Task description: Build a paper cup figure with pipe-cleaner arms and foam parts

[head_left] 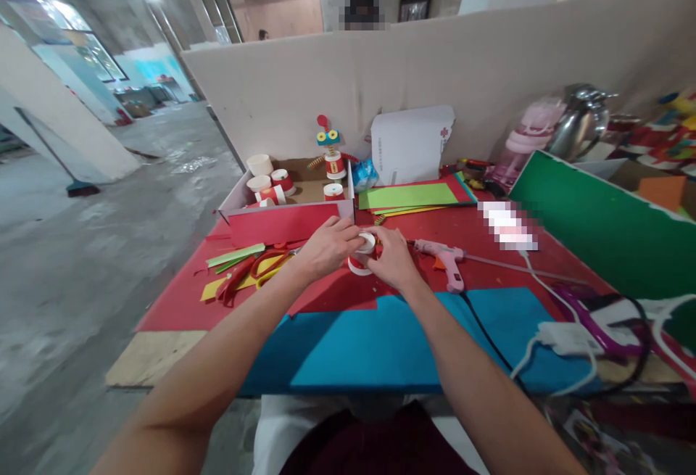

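Note:
My left hand (326, 244) and my right hand (392, 259) meet over the red sheet on the table, both closed round a small white paper cup with a red band (363, 253). The cup lies tilted between my fingers, its white rim toward the right hand. Both forearms reach in from the bottom of the view. Just left of my left hand lie red scissors (255, 268) among green and yellow paper strips (235, 256).
A pink glue gun (446, 261) lies right of my hands, its cable running to a white power strip (565, 337). A cardboard box (288, 217) behind holds several red-banded cups and a paper-cup robot (331, 152). Coloured paper sheets (410, 196), a pink bottle (522, 141), a kettle and a green board (603, 228) stand right.

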`<state>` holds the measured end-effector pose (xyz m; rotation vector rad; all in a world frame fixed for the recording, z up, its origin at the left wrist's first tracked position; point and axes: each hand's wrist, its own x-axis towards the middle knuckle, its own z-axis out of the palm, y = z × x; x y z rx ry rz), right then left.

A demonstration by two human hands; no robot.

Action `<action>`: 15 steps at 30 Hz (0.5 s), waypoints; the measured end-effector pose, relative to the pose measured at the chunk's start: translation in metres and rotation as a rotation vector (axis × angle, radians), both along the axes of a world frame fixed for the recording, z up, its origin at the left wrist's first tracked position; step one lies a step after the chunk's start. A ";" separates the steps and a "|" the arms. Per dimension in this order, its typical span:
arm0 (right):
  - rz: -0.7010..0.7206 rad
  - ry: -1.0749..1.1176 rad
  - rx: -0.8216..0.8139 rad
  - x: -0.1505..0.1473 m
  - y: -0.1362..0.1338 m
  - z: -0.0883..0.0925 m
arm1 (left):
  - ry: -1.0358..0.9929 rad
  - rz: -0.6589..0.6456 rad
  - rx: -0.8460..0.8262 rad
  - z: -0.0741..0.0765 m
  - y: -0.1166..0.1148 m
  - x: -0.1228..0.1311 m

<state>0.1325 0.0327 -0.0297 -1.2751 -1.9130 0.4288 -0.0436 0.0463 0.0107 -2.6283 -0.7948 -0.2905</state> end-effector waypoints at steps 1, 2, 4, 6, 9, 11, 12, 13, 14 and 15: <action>-0.001 0.002 0.002 0.000 0.000 0.000 | -0.011 0.002 0.002 -0.001 -0.001 0.000; -0.002 0.003 0.002 0.000 0.001 -0.001 | -0.019 0.001 0.001 -0.002 -0.001 0.000; -0.005 0.000 0.002 0.000 0.001 -0.001 | -0.028 0.001 -0.009 -0.003 -0.001 0.000; -0.005 -0.008 0.008 0.000 0.001 -0.001 | -0.042 0.011 -0.031 -0.002 0.000 -0.001; -0.005 -0.016 0.027 0.000 0.001 -0.001 | -0.090 0.037 -0.077 0.001 0.002 -0.001; -0.014 -0.018 0.039 0.000 0.000 0.000 | -0.122 0.050 -0.106 0.002 0.002 0.000; -0.020 -0.018 0.041 0.000 0.000 -0.001 | -0.132 0.055 -0.116 0.002 0.002 0.000; -0.023 -0.018 0.040 0.000 0.000 -0.001 | -0.139 0.058 -0.121 0.003 0.002 0.000; -0.024 -0.018 0.039 0.000 0.000 -0.001 | -0.146 0.063 -0.121 0.003 0.001 0.000; -0.024 -0.017 0.038 0.000 0.000 -0.002 | -0.156 0.068 -0.119 0.004 0.001 -0.001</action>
